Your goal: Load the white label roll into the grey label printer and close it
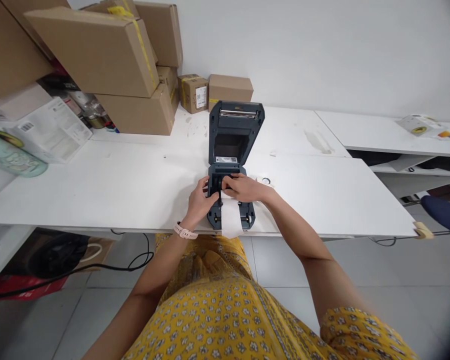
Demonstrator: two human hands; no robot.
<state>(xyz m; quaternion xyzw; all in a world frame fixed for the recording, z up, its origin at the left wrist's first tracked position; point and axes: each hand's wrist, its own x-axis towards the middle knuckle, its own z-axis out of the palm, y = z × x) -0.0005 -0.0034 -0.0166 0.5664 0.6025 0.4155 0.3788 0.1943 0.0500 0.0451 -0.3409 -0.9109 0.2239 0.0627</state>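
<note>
Printer (234, 130) sits open at the tabletop's (116, 190) near edge, paper (231, 220) hanging over; left hand (200, 200) and right hand (243, 189) grip inside it, wide room beside

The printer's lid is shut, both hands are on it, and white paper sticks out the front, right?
No: the head view shows the lid open, tipped back. The left hand and right hand are on the printer, and white paper sticks out the front.

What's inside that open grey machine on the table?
The left hand and right hand reach into the open printer, on a white paper strip that runs out its front. They cover what lies underneath.
</note>
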